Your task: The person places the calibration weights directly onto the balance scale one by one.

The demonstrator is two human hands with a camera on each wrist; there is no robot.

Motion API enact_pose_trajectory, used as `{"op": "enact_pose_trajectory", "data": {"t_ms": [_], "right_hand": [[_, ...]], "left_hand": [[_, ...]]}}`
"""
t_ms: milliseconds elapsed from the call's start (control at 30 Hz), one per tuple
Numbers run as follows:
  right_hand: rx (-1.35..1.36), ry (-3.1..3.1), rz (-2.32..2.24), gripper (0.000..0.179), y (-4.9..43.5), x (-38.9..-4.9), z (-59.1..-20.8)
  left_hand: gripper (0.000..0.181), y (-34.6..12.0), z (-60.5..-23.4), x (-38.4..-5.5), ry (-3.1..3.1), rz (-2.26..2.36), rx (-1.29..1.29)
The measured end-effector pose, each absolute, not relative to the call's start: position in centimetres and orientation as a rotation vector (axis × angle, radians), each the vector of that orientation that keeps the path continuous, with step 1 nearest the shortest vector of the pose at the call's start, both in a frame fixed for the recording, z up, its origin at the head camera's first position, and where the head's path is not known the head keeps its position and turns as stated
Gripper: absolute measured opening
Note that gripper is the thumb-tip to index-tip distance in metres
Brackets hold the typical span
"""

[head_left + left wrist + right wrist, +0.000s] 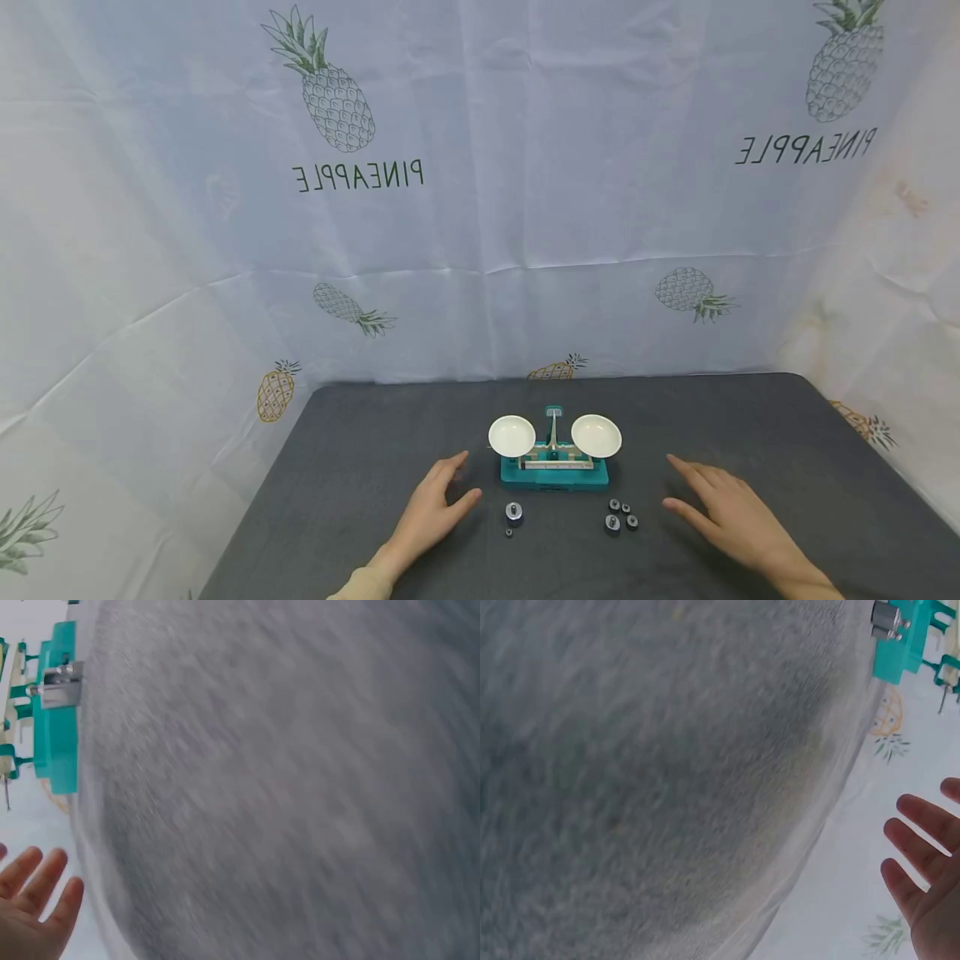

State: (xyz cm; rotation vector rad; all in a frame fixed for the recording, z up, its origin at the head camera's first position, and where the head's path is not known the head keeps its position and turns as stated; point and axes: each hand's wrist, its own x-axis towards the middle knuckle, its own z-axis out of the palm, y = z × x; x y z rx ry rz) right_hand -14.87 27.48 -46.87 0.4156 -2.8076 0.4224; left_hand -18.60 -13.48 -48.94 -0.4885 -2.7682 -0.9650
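Observation:
A teal balance scale with two white pans stands toward the back of the dark table. My left hand, fingers extended, hovers to the left of the scale and holds nothing; in the left wrist view its fingers are spread. On the right, my right hand is also empty, its fingers straight and apart. Nearest the left hand are a large metal weight and a tiny weight. Several small weights sit in a cluster between the scale's right front and the right hand.
The dark tabletop has rounded back corners. White cloth printed with pineapples hangs behind it and along both sides.

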Motion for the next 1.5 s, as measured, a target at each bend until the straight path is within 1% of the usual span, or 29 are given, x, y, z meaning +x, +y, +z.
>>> {"op": "enact_pose_trajectory", "data": {"t_ms": [167,333,633,900,1333,1500], "right_hand": [[0.433,-2.786,0.460,0.059,26.7,-14.8,-47.0],[0.440,-2.802,0.519,0.057,25.8,-14.8,-47.0],[0.416,-2.887,0.575,0.057,24.4,-14.9,-47.0],[0.371,-2.958,0.666,0.058,23.3,-14.9,-46.4],[0.423,-2.958,0.747,0.047,23.0,-15.2,-47.2],[0.412,-2.972,0.776,0.048,23.0,-15.2,-47.2]], "left_hand": [[0.058,-12.9,-48.9,-18.9,-2.717,-1.247,-0.465],[0.062,-12.3,-48.8,-19.1,-2.693,-1.440,-0.426],[0.074,-11.0,-49.1,-20.0,-2.714,-1.616,-0.355],[0.079,-10.2,-49.7,-20.7,-2.704,-1.720,-0.356],[0.074,-9.3,-50.1,-21.6,-2.632,-1.855,-0.418],[0.072,-9.1,-50.3,-21.9,-2.642,-1.862,-0.372]]}}
